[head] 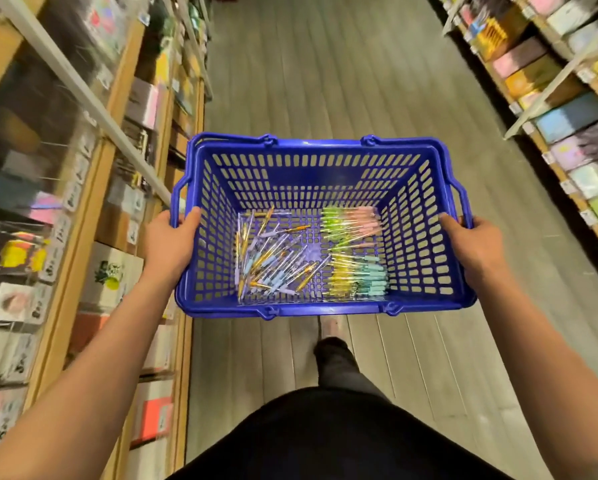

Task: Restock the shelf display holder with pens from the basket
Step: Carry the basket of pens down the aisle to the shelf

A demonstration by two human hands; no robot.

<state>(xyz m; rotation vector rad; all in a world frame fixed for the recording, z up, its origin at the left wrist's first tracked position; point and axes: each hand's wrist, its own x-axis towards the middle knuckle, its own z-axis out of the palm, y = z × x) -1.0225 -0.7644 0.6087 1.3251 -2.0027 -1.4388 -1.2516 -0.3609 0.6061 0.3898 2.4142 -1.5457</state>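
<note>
I carry a blue plastic basket (311,174) in front of me over the aisle floor. My left hand (169,244) grips its left rim, thumb hooked over the edge. On the opposite rim my right hand (474,244) grips the same way. On the basket floor lie clear packs of pens: a loose jumble of purple, blue and orange pens (273,258) at left, a green and pink bundle (351,221) at upper right, and a yellow and teal bundle (356,275) at lower right. No pen display holder can be made out on the blurred shelves.
Wooden shelves of stationery (65,209) run close along the left. Another shelf row with coloured boxes (567,116) lines the right. A grey plank floor (325,64) stretches ahead between them. My dark trousers and a shoe (332,348) show below the basket.
</note>
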